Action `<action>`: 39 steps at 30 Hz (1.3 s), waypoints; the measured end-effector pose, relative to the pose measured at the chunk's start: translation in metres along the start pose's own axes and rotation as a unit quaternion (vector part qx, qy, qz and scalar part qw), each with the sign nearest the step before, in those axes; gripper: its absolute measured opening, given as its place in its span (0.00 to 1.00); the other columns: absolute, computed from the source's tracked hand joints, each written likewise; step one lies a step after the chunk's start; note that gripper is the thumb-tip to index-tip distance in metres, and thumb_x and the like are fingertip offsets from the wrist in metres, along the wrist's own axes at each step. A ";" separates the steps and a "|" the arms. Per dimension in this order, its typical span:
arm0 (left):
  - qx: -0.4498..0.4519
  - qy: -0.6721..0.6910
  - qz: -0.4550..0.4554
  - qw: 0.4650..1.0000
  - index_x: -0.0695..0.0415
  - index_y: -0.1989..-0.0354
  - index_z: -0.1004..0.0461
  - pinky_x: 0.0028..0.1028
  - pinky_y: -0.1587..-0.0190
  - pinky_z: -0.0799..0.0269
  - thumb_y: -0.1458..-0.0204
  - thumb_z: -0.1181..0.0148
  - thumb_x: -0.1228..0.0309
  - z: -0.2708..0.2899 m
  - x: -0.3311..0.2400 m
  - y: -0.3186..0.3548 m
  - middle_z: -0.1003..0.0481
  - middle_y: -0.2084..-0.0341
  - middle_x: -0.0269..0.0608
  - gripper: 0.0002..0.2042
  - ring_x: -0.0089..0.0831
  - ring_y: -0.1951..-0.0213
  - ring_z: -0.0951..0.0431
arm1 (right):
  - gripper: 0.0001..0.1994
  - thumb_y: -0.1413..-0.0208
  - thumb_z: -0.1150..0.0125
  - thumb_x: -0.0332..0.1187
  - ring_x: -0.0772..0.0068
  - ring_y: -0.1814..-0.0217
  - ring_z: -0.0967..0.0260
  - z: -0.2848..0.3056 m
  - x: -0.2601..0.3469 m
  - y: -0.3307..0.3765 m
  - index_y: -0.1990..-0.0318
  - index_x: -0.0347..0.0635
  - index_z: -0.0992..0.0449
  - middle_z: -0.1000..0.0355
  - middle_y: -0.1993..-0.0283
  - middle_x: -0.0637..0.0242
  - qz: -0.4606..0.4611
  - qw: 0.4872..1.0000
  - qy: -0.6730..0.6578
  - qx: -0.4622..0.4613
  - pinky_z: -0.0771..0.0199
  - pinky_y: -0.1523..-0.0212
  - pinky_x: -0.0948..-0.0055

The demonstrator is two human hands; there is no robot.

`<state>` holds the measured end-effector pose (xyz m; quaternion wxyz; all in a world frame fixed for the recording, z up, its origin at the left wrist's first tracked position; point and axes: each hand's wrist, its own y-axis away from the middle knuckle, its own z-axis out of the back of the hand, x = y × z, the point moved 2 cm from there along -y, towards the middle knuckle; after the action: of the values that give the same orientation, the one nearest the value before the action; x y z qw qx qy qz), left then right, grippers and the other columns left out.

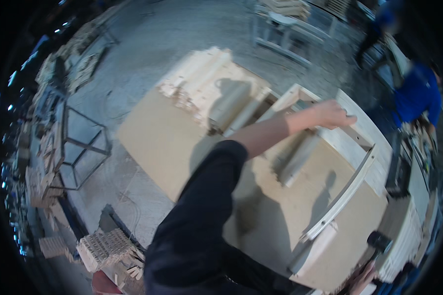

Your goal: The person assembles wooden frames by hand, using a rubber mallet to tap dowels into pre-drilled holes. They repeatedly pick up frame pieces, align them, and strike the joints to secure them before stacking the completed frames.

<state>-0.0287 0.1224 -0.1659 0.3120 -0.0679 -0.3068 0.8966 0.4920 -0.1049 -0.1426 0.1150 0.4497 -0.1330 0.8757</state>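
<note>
My left arm reaches across the table, and my left hand point(332, 114) is closed over the far rail of a pale wooden frame point(343, 195). The frame has rails with dark holes and rests on the tan tabletop point(155, 140). At the lower right, my right hand point(363, 281), partly cut off by the picture's edge, grips a mallet with a black head point(380, 242). A short wooden piece point(300, 160) lies inside the frame, close to my left forearm. Another pale board point(315, 253) lies by the frame's near end.
Many pale slats point(199, 81) are piled on the table's far left part. Stacked wood point(108, 248) stands at the lower left, near a dark metal stand point(83, 147). A person in blue point(418, 93) is at the right. Boards point(403, 236) are stacked along the right edge.
</note>
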 end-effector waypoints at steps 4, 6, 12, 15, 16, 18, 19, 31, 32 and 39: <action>0.168 -0.079 0.037 0.982 0.50 0.52 0.34 0.52 0.60 0.28 0.57 0.36 0.56 -0.051 0.082 0.079 0.24 0.66 0.42 0.24 0.40 0.57 0.23 | 0.16 0.38 0.58 0.40 0.63 0.81 0.35 -0.095 0.055 0.024 0.64 0.39 0.25 0.32 0.80 0.61 0.148 0.929 0.283 0.188 0.35 0.79 0.63; 0.224 -0.089 0.028 0.970 0.49 0.49 0.34 0.65 0.51 0.36 0.58 0.36 0.47 -0.066 0.091 0.106 0.27 0.53 0.48 0.30 0.40 0.43 0.30 | 0.20 0.38 0.60 0.43 0.61 0.77 0.30 -0.151 0.123 0.055 0.65 0.42 0.22 0.28 0.76 0.58 -0.094 0.908 0.352 0.209 0.32 0.76 0.63; 0.056 -0.095 0.392 0.913 0.55 0.47 0.29 0.45 0.46 0.36 0.53 0.39 0.44 0.085 0.186 0.193 0.32 0.44 0.48 0.31 0.38 0.48 0.30 | 0.18 0.33 0.58 0.49 0.86 0.87 0.46 -0.202 0.103 0.072 0.67 0.44 0.35 0.45 0.83 0.76 -0.219 0.939 0.048 0.261 0.49 0.90 0.82; 0.178 -0.362 0.446 0.799 0.65 0.41 0.36 0.42 0.38 0.42 0.46 0.44 0.48 0.093 0.204 0.299 0.35 0.43 0.53 0.34 0.43 0.40 0.36 | 0.19 0.33 0.57 0.47 0.83 0.85 0.46 -0.209 0.095 0.065 0.70 0.42 0.35 0.45 0.83 0.75 -0.211 0.943 0.036 0.257 0.47 0.87 0.78; 0.201 -0.358 0.440 0.799 0.68 0.39 0.40 0.42 0.35 0.47 0.45 0.45 0.50 0.080 0.208 0.326 0.37 0.41 0.54 0.35 0.45 0.37 0.40 | 0.18 0.33 0.56 0.43 0.78 0.81 0.41 -0.216 0.111 0.062 0.68 0.38 0.33 0.41 0.81 0.71 -0.258 0.933 0.054 0.246 0.40 0.81 0.76; 0.201 -0.295 0.395 0.847 0.68 0.39 0.40 0.44 0.33 0.49 0.44 0.50 0.68 0.039 0.202 0.335 0.37 0.40 0.56 0.25 0.48 0.36 0.41 | 0.19 0.32 0.58 0.45 0.85 0.89 0.50 -0.218 0.119 0.067 0.73 0.43 0.37 0.45 0.84 0.76 -0.156 0.961 0.099 0.204 0.50 0.90 0.77; 0.155 -0.228 0.381 0.882 0.66 0.39 0.40 0.44 0.33 0.50 0.43 0.54 0.72 0.036 0.203 0.361 0.36 0.41 0.55 0.23 0.48 0.36 0.40 | 0.18 0.33 0.58 0.44 0.85 0.88 0.50 -0.225 0.151 0.063 0.72 0.43 0.37 0.45 0.84 0.76 -0.185 0.947 0.140 0.222 0.50 0.90 0.77; 0.134 -0.084 0.479 0.863 0.60 0.37 0.44 0.42 0.49 0.32 0.40 0.52 0.74 0.079 0.045 0.261 0.29 0.51 0.62 0.22 0.51 0.50 0.27 | 0.21 0.32 0.59 0.47 0.84 0.89 0.45 -0.089 0.020 0.086 0.70 0.38 0.36 0.42 0.84 0.74 -0.319 0.937 -0.021 0.141 0.44 0.90 0.79; 0.068 -0.054 0.400 0.913 0.61 0.36 0.43 0.41 0.48 0.32 0.39 0.54 0.74 0.074 -0.006 0.251 0.29 0.50 0.60 0.22 0.49 0.49 0.27 | 0.21 0.32 0.60 0.47 0.84 0.89 0.46 -0.074 -0.004 0.083 0.70 0.38 0.36 0.42 0.84 0.74 -0.313 0.942 -0.019 0.123 0.44 0.90 0.78; 0.250 0.265 0.328 0.871 0.71 0.46 0.36 0.41 0.50 0.29 0.51 0.51 0.84 -0.076 -0.358 0.155 0.33 0.48 0.64 0.21 0.58 0.55 0.28 | 0.22 0.32 0.61 0.49 0.85 0.92 0.49 -0.011 -0.125 0.038 0.71 0.41 0.37 0.47 0.85 0.76 -0.308 0.943 -0.056 0.114 0.45 0.93 0.79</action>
<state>0.2003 -0.1495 -0.3436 0.0759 -0.3194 0.0620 0.9425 0.5427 -0.1473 -0.2556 0.3197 0.5268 0.1068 0.7803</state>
